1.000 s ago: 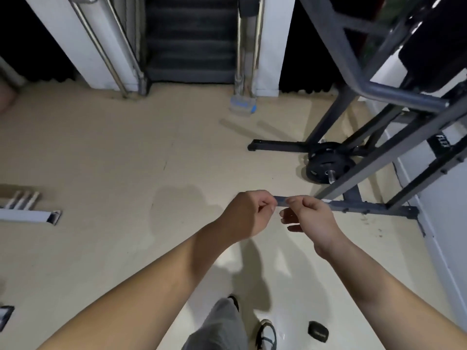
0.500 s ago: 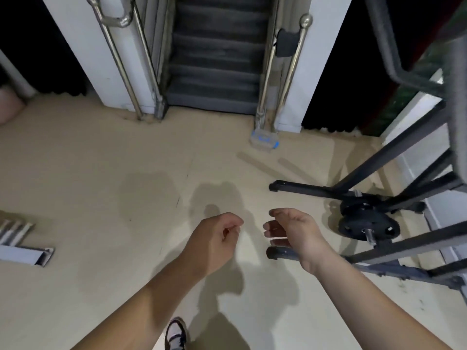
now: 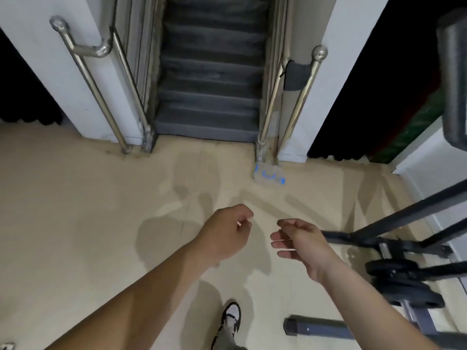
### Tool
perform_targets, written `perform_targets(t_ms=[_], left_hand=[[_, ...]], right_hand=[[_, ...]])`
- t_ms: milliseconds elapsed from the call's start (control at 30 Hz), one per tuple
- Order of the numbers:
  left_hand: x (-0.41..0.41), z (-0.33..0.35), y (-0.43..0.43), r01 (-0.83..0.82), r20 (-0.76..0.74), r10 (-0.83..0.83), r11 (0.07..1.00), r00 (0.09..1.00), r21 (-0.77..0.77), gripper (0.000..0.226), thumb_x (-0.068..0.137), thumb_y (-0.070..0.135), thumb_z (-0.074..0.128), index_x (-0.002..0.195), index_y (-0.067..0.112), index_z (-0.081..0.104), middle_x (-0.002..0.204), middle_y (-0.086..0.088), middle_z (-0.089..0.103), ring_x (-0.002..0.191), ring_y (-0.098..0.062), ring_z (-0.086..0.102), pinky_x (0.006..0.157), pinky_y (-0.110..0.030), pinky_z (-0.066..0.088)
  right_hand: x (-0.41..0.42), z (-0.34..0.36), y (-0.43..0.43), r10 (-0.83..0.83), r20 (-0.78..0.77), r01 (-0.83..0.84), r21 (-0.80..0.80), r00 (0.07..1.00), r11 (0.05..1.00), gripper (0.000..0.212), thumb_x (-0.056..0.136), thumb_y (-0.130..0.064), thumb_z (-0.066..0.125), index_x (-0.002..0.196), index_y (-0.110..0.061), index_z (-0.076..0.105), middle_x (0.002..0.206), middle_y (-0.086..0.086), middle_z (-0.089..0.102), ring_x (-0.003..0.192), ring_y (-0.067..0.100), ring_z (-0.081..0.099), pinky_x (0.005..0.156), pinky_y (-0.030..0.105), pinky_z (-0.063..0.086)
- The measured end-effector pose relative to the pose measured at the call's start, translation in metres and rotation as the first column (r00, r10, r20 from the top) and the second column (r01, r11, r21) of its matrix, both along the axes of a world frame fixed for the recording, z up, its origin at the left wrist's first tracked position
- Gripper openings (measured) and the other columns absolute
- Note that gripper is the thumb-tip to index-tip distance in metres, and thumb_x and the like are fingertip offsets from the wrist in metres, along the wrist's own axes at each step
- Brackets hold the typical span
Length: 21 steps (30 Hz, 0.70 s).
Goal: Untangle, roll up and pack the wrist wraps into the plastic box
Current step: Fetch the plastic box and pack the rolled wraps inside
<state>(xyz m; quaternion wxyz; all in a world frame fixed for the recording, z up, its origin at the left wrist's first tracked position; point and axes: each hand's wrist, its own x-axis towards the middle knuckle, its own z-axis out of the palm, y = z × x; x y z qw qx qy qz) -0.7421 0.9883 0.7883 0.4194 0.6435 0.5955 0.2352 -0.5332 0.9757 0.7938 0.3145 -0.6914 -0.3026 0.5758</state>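
At the foot of the stairs (image 3: pixel 209 84), roughly 12 o'clock from the hands, the plastic box (image 3: pixel 269 176) sat on the floor (image 3: pixel 88 223), right up against the base of the right-side handrail (image 3: pixel 295 104). It was too blurry to tell what was inside. No wrist wraps showed anywhere in this view. A second before there had been a small dark roll on the floor by the feet, maybe a finished wrap, but it had dropped out of frame.

The big change was the hands. A second earlier they'd been pinched together fingertip to fingertip. Now they had come apart. The left hand (image 3: pixel 227 236) was loosely curled with nothing visible in it, and the right hand (image 3: pixel 300 239) had relaxed, spread fingers, also empty.

The box also looked nearer than before, so my guess is the person was walking toward it empty-handed, maybe to fetch it.

The gym rack (image 3: pixel 404 215) and a weight plate (image 3: pixel 404 269) were out at 3 to 4 o'clock, and one shoe (image 3: pixel 231 317) at 6.
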Motion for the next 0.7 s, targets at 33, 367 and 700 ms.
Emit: perform_targets(t_ms=[33, 367, 700], left_hand=[[-0.002, 0.003, 0.026, -0.005, 0.006, 0.005, 1.000, 1.000, 0.002, 0.018, 0.102, 0.023, 0.060, 0.117, 0.027, 0.070, 0.105, 0.013, 0.071, 0.091, -0.015, 0.067, 0.084, -0.020, 0.053], [-0.032, 0.008, 0.284, 0.117, -0.124, -0.120, 0.993, 0.985, -0.030, 0.012, 0.101, 0.025, 0.061, 0.106, 0.023, 0.072, 0.094, 0.007, 0.071, 0.078, -0.015, 0.064, 0.076, -0.025, 0.053], [0.019, -0.076, 0.531, 0.263, -0.158, -0.278, 0.958, 0.948, -0.112, 0.024, 0.102, 0.026, 0.054, 0.122, 0.025, 0.066, 0.117, 0.007, 0.069, 0.105, -0.017, 0.063, 0.088, -0.026, 0.049]], right_hand=[[-0.003, 0.001, 0.031, 0.019, 0.007, -0.019, 0.004, 1.000, 1.000, 0.016, 0.106, -0.019, 0.059, 0.115, -0.011, 0.068, 0.097, 0.016, 0.079, 0.077, 0.025, 0.072, 0.077, 0.041, 0.058], [-0.017, 0.001, 0.278, 0.015, 0.117, -0.010, -0.046, 0.993, 0.999, 0.018, 0.101, -0.024, 0.062, 0.111, -0.012, 0.071, 0.100, 0.016, 0.080, 0.076, 0.023, 0.075, 0.079, 0.040, 0.060], [0.010, -0.085, 0.504, 0.022, 0.304, 0.013, -0.112, 0.952, 0.994, 0.020, 0.104, -0.027, 0.054, 0.107, -0.013, 0.069, 0.085, 0.011, 0.075, 0.067, 0.022, 0.066, 0.066, 0.034, 0.049]])
